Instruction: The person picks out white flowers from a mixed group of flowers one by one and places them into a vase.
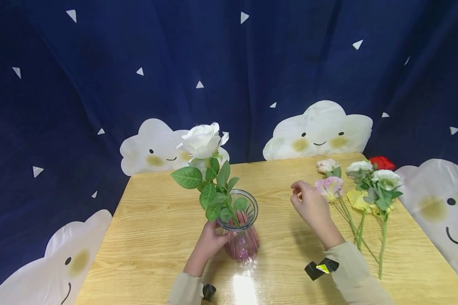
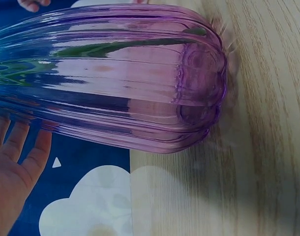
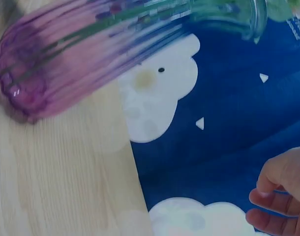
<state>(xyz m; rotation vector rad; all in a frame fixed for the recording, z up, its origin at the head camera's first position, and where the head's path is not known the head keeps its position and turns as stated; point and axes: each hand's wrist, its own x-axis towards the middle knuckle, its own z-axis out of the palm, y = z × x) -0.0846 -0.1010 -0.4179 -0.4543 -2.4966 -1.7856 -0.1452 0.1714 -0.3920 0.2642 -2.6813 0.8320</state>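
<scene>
A ribbed glass vase (image 1: 242, 243), tinted pink to purple toward its base, stands upright on the table. My left hand (image 1: 210, 243) grips it just below the rim, thumb in front; in the left wrist view the fingertips of that hand (image 2: 17, 162) touch the glass. One white rose (image 1: 202, 141) with green leaves leans left out of the vase, its stem visible through the glass. To the right of the vase, my right hand (image 1: 312, 207) hovers over the table with loosely bent fingers and nothing in them. The right wrist view shows this hand (image 3: 283, 194) apart from the vase.
Several loose flowers lie at the table's right side: a pale pink bloom (image 1: 327, 165), a pink-and-yellow one (image 1: 329, 187), a yellow one (image 1: 359, 200), a white one (image 1: 386, 179) and a red one (image 1: 382, 162). A dark blue curtain (image 1: 229, 55) with clouds hangs behind the wooden table (image 1: 145, 237).
</scene>
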